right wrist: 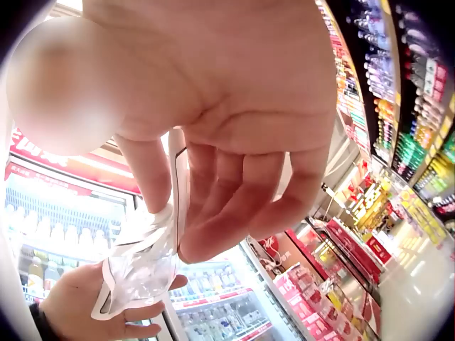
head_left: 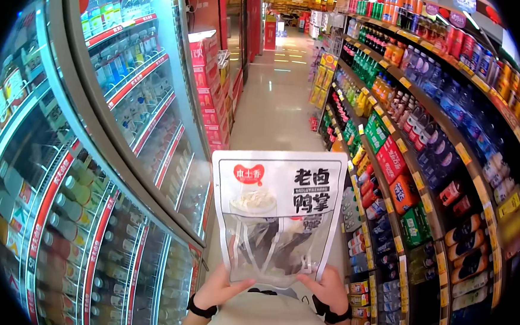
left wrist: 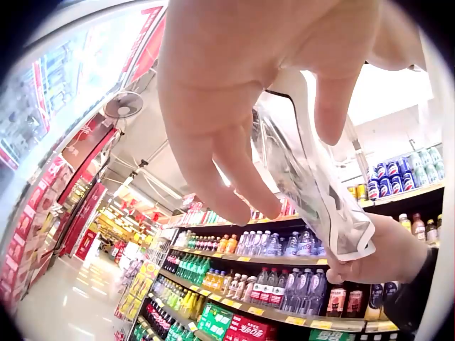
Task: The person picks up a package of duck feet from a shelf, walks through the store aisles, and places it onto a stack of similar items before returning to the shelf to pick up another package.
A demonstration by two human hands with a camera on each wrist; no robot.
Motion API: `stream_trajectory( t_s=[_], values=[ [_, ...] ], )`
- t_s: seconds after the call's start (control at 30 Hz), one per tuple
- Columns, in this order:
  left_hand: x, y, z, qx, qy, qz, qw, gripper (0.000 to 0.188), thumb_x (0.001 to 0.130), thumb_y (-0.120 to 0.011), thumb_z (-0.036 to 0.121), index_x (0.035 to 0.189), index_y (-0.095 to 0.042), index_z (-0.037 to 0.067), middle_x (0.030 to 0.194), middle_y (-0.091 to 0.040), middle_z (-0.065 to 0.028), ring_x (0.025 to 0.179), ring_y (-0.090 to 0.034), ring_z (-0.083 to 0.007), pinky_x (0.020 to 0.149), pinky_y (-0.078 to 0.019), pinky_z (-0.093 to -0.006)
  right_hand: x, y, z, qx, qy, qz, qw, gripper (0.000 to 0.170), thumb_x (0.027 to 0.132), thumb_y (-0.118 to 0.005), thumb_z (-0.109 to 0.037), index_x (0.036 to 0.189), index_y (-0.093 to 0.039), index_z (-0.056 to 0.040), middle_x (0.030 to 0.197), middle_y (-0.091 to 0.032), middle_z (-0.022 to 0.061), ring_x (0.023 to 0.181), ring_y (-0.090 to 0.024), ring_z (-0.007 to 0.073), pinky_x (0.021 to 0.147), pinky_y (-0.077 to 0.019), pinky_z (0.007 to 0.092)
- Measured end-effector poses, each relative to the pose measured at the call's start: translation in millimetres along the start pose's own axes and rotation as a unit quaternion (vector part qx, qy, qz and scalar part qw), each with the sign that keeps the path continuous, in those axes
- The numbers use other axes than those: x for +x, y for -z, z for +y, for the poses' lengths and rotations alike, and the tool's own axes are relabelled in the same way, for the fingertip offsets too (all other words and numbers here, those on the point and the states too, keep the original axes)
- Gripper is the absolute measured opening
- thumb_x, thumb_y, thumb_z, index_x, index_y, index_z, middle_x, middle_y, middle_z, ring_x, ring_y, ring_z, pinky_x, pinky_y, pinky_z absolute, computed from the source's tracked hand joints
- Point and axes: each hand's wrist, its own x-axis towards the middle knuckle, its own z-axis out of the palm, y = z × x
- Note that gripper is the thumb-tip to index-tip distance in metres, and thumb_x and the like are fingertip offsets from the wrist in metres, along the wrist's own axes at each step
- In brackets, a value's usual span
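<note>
Pinching its lower corners between thumbs and bent fingers, the left hand (head_left: 221, 289) and right hand (head_left: 328, 290) hold a pouch (head_left: 277, 214) before the torso (head_left: 280, 320), long axis running away from it, printed face toward the wearer, white above, clear below.

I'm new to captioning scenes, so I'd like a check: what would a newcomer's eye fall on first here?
First, the white-edged packet in the middle of the head view, held near its lower corners by the left hand and right hand. Then the brightly lit cooler along the left, and the shelves of colourful drinks along the right.
</note>
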Motion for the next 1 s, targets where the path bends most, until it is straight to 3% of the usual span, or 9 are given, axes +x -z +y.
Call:
stream_trajectory(
  t_s=[0.13, 0.33, 0.5, 0.67, 0.73, 0.87, 0.9, 0.97, 1.0],
  values=[
    [35, 16, -11, -0.039, 0.048, -0.004, 0.998, 0.099, 0.078, -0.069, 0.008, 0.145, 0.004, -0.001, 0.143, -0.030, -0.0177, 0.129, -0.032, -0.0222, 0.106, -0.0255, -0.0324, 57, -1, 20, -0.046, 0.001, -0.077, 0.996, 0.035, 0.080, -0.068, -0.025, 0.102, -0.060, 0.0008, 0.084, -0.061, 0.0193, 0.076, -0.058, 0.0364, 0.069, -0.0457, 0.0392],
    [132, 32, -52, -0.007, 0.017, 0.058, 0.998, 0.105, 0.077, -0.072, 0.012, 0.145, 0.008, 0.000, 0.147, -0.020, -0.0195, 0.131, -0.029, -0.0231, 0.106, -0.0252, -0.0333, 177, 19, 41, -0.093, 0.044, -0.135, 0.985, 0.049, 0.079, -0.069, -0.028, 0.115, -0.052, 0.0027, 0.086, -0.061, 0.0218, 0.079, -0.057, 0.0389, 0.071, -0.0456, 0.0407],
    [233, 40, -46, 0.099, -0.013, 0.051, 0.994, 0.110, 0.075, -0.074, 0.015, 0.144, 0.011, 0.000, 0.148, -0.016, -0.0233, 0.133, -0.027, -0.0258, 0.107, -0.0246, -0.0334, 260, 69, 49, -0.103, 0.094, -0.104, 0.985, 0.042, 0.080, -0.068, -0.027, 0.106, -0.056, 0.0034, 0.084, -0.061, 0.0215, 0.077, -0.058, 0.0396, 0.070, -0.0457, 0.0411],
    [312, 44, -72, -0.004, 0.049, 0.023, 0.999, 0.109, 0.075, -0.074, 0.017, 0.143, 0.008, -0.002, 0.149, -0.014, -0.0247, 0.134, -0.028, -0.0293, 0.107, -0.0250, -0.0335, 338, 104, 79, -0.096, 0.136, -0.086, 0.982, 0.030, 0.078, -0.071, -0.019, 0.096, -0.057, 0.0012, 0.087, -0.060, 0.0189, 0.079, -0.057, 0.0363, 0.073, -0.0454, 0.0370],
    [335, 40, -70, 0.052, 0.042, 0.042, 0.997, 0.106, 0.076, -0.068, -0.005, 0.144, 0.012, 0.004, 0.138, -0.032, -0.0163, 0.113, -0.050, -0.0200, 0.090, -0.0470, -0.0325, 359, 114, 89, -0.113, 0.117, -0.110, 0.981, 0.038, 0.078, -0.070, -0.024, 0.102, -0.057, 0.0032, 0.085, -0.062, 0.0208, 0.079, -0.059, 0.0374, 0.072, -0.0468, 0.0392],
    [380, 41, -78, -0.001, 0.082, 0.014, 0.996, 0.109, 0.075, -0.066, -0.008, 0.144, 0.018, 0.009, 0.142, -0.025, -0.0166, 0.115, -0.049, -0.0216, 0.085, -0.0506, -0.0315, 391, 123, 91, -0.043, 0.058, -0.116, 0.991, 0.039, 0.076, -0.072, -0.022, 0.101, -0.056, 0.0026, 0.087, -0.064, 0.0193, 0.082, -0.062, 0.0337, 0.073, -0.0474, 0.0377],
    [393, 43, -83, -0.002, 0.083, 0.014, 0.996, 0.109, 0.075, -0.066, -0.008, 0.144, 0.018, 0.009, 0.142, -0.025, -0.0166, 0.115, -0.049, -0.0216, 0.085, -0.0506, -0.0315, 398, 124, 97, -0.044, 0.057, -0.116, 0.991, 0.039, 0.076, -0.072, -0.022, 0.101, -0.056, 0.0026, 0.087, -0.064, 0.0193, 0.082, -0.062, 0.0337, 0.073, -0.0474, 0.0377],
    [417, 49, -91, -0.048, 0.092, 0.002, 0.995, 0.110, 0.074, -0.073, 0.015, 0.143, 0.011, 0.000, 0.147, -0.015, -0.0276, 0.132, -0.032, -0.0359, 0.104, -0.0314, -0.0376, 415, 123, 108, -0.044, -0.005, -0.105, 0.994, 0.038, 0.076, -0.071, -0.021, 0.101, -0.055, 0.0026, 0.086, -0.064, 0.0189, 0.081, -0.062, 0.0345, 0.072, -0.0474, 0.0383],
    [430, 53, -94, -0.047, 0.093, -0.001, 0.995, 0.110, 0.074, -0.073, 0.015, 0.143, 0.011, 0.000, 0.147, -0.015, -0.0276, 0.132, -0.032, -0.0359, 0.104, -0.0314, -0.0376, 425, 123, 110, -0.043, -0.006, -0.102, 0.994, 0.038, 0.076, -0.071, -0.021, 0.101, -0.055, 0.0026, 0.086, -0.064, 0.0189, 0.081, -0.062, 0.0345, 0.072, -0.0474, 0.0383]
  ],
)
